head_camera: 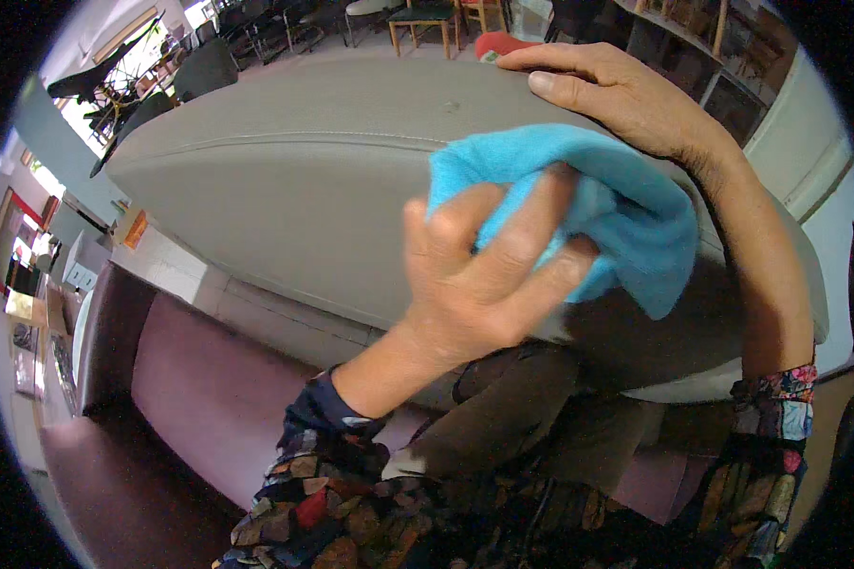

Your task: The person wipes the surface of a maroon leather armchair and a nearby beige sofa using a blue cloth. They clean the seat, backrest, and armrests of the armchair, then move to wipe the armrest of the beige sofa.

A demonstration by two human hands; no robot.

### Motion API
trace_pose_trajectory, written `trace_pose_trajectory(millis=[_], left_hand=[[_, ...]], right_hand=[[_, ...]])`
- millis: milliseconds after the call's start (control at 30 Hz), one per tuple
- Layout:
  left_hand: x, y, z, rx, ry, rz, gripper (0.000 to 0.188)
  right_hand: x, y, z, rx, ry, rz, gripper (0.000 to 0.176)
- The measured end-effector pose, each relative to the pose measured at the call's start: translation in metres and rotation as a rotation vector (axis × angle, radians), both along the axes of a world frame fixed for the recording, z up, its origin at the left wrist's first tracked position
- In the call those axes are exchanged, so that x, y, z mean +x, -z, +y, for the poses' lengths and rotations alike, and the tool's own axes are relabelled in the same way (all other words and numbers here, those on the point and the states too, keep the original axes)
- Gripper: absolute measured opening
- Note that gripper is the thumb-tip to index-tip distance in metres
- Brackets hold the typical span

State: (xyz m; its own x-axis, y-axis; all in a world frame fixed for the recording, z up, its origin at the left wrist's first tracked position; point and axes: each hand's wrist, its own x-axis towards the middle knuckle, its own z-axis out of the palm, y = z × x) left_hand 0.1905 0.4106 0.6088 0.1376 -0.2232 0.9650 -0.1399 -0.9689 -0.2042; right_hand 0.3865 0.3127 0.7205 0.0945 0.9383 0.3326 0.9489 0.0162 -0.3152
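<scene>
My left hand (pixel 470 277) grips a bright blue cloth (pixel 633 220), bunched up and pressed against a grey upholstered cushion or backrest (pixel 292 206). The fingers are bent over the cloth and partly blurred. My right hand (pixel 612 96) lies over the top edge of the grey piece, fingers stretched to the left and the thumb below them. Beside its fingertips a red item (pixel 502 44) shows behind the edge, mostly hidden. A stitched seam runs along the grey cover above the cloth.
A mauve leather-like sofa (pixel 206 384) with a dark armrest is at the left. Behind stand several chairs, one a wooden-framed stool or chair (pixel 421 20). Shelving (pixel 697 43) is at the upper right. My brown-trousered leg (pixel 505 419) is below the grey piece.
</scene>
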Motion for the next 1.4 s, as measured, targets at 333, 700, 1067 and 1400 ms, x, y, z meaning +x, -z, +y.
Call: trace_pose_trajectory(millis=[333,700,1067,1400], left_hand=[[-0.083,0.006,0.169,-0.274,-0.369,0.036,0.056],[-0.062,0.049,0.186,-0.694,-0.27,-0.212,0.044],[-0.002,0.09,-0.013,-0.375,0.269,0.127,0.025],[-0.039,0.084,0.135,-0.021,-0.089,0.082,0.033]], right_hand=[[-0.006,0.004,-0.001,0.026,-0.065,-0.114,0.055],[-0.031,-0.008,-0.005,-0.08,-0.121,-0.1,0.058],[-0.013,-0.005,-0.011,0.104,0.004,0.185,0.049],[0.0,-0.002,-0.012,0.054,0.097,0.304,0.047]])
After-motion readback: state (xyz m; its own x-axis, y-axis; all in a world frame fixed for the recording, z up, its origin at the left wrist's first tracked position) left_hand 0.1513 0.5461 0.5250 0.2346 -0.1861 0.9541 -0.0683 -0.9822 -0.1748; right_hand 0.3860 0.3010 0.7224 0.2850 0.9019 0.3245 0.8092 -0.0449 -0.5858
